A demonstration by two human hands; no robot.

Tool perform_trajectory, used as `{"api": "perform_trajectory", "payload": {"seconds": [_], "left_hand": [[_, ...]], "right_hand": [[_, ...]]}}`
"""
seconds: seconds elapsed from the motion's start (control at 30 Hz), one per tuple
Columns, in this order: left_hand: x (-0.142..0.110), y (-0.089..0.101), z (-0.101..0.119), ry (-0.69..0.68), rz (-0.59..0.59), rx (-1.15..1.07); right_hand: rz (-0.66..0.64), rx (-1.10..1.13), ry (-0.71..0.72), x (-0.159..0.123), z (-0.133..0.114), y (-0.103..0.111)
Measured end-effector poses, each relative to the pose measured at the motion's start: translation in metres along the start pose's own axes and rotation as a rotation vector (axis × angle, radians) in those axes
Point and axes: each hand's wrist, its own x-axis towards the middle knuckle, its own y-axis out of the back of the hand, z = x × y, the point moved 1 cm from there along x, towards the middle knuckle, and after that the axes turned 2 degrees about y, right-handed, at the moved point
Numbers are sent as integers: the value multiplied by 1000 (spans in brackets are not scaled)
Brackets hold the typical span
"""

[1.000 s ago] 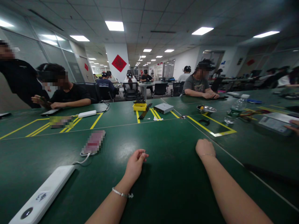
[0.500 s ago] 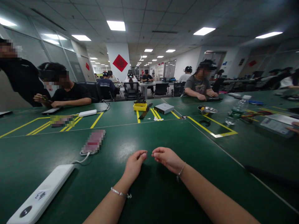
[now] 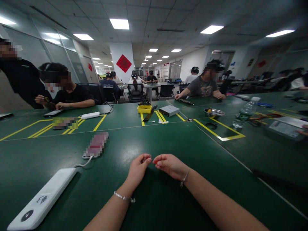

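Note:
Above the green tabletop (image 3: 125, 147), my left hand (image 3: 138, 168) is closed in a pinch, with a tiny reddish piece (image 3: 149, 157) showing at its fingertips. Across a narrow gap, my right hand (image 3: 172, 166) is pinched around a small orange-red piece (image 3: 156, 162). Both pieces are mostly covered by fingers and too small to name by kind. The fingertips of the two hands are very close together, and each wrist wears a bracelet.
A white power bank (image 3: 45, 195) is cabled to a phone (image 3: 97, 144) at left. Further off are a yellow tray (image 3: 144, 109), a grey metal box (image 3: 169, 110), a steel bowl (image 3: 218, 113) and a plastic bottle (image 3: 245, 112). Co-workers sit around the table.
My right hand has shifted slightly left and down, nearer my left hand. Red now shows at both fingertips. The co-worker opposite at right has reached a hand sideways to a dark object.

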Motion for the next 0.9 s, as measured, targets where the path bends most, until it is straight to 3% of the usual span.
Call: {"api": "perform_trajectory", "payload": {"seconds": [0.3, 0.7, 0.9], "left_hand": [[-2, -1, 1, 11, -12, 20], [-3, 0, 3, -107, -54, -6], [-4, -2, 3, -79, -55, -43]], "right_hand": [[-11, 56, 16, -2, -2, -3], [14, 85, 72, 1, -1, 3], [3, 109, 103, 0, -2, 0]]}}
